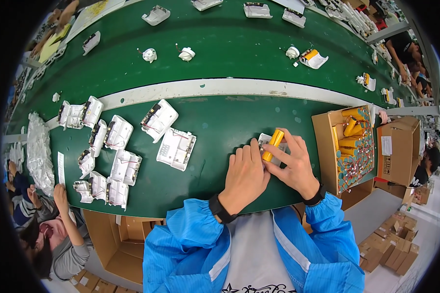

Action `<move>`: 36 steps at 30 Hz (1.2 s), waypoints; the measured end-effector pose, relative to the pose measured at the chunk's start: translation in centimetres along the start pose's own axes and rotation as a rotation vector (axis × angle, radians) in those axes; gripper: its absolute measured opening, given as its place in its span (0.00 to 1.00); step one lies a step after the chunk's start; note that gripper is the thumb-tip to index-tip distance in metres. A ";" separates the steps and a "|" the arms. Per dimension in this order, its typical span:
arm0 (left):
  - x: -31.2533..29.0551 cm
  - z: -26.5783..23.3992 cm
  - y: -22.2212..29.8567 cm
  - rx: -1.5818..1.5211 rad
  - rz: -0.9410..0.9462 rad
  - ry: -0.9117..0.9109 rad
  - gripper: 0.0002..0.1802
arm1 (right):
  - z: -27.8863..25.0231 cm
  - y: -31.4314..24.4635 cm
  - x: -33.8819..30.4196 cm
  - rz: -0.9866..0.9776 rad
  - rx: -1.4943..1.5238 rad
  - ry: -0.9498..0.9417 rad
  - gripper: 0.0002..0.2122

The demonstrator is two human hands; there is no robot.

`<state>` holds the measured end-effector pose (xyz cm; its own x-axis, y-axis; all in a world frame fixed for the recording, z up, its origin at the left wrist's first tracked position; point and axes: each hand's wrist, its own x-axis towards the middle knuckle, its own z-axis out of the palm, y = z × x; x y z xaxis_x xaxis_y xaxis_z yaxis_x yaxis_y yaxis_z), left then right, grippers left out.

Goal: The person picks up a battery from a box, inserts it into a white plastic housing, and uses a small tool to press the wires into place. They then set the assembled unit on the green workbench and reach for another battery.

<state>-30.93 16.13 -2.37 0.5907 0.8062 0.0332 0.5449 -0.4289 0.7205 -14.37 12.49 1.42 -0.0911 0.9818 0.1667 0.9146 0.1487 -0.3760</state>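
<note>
Between the thumb and fingers of my right hand (294, 163) is a yellow cylindrical battery (273, 145), tilted over a white plastic housing (263, 138). My left hand (246, 168) is closed at the near left side of that housing, its fingertips against it; the hands and battery cover most of the part. On the left half of the bench lie several similar white housings with black boards and thin red wires, the nearest being an open housing (177, 148) and another one (160, 120) just behind it.
To the right stands a cardboard box (328, 154) packed with yellow batteries and wires. Beyond a pale rail (190, 93), a green conveyor belt (220, 49) carries scattered parts. A clear plastic bag (39, 151) lies at the bench's left end, near another person's arm (66, 215).
</note>
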 end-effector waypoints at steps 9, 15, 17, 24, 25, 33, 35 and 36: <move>-0.9 -0.9 -0.4 0.079 0.027 -0.077 0.41 | -0.5 -1.5 0.2 0.118 0.077 -0.049 0.40; -1.0 -1.2 -0.9 0.072 0.044 -0.104 0.42 | -1.0 -1.6 0.9 0.121 0.101 -0.113 0.39; -0.9 -1.4 -1.0 0.048 0.054 -0.118 0.43 | -1.0 -1.9 1.0 0.143 0.087 -0.157 0.39; -0.2 -2.5 -2.6 -0.135 0.107 -0.151 0.41 | -0.7 -2.4 1.4 0.189 0.059 -0.190 0.38; 0.0 -2.6 -2.9 -0.197 0.135 -0.120 0.39 | -0.6 -2.4 1.4 0.196 0.054 -0.186 0.38; 2.7 -2.9 -2.6 -0.360 -0.277 -0.206 0.18 | 0.6 -2.9 1.4 0.211 0.015 -0.210 0.36; 2.9 -2.6 -2.0 -0.335 -0.276 -0.193 0.18 | 0.7 -2.7 1.2 0.206 0.032 -0.192 0.36; 2.9 -2.5 -1.8 -0.315 -0.274 -0.178 0.18 | 0.8 -2.6 1.2 0.200 0.044 -0.176 0.36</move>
<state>-31.65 20.26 -1.85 0.5584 0.7780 -0.2878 0.5040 -0.0427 0.8626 -17.13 13.34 1.88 0.0195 0.9970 -0.0742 0.9036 -0.0494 -0.4255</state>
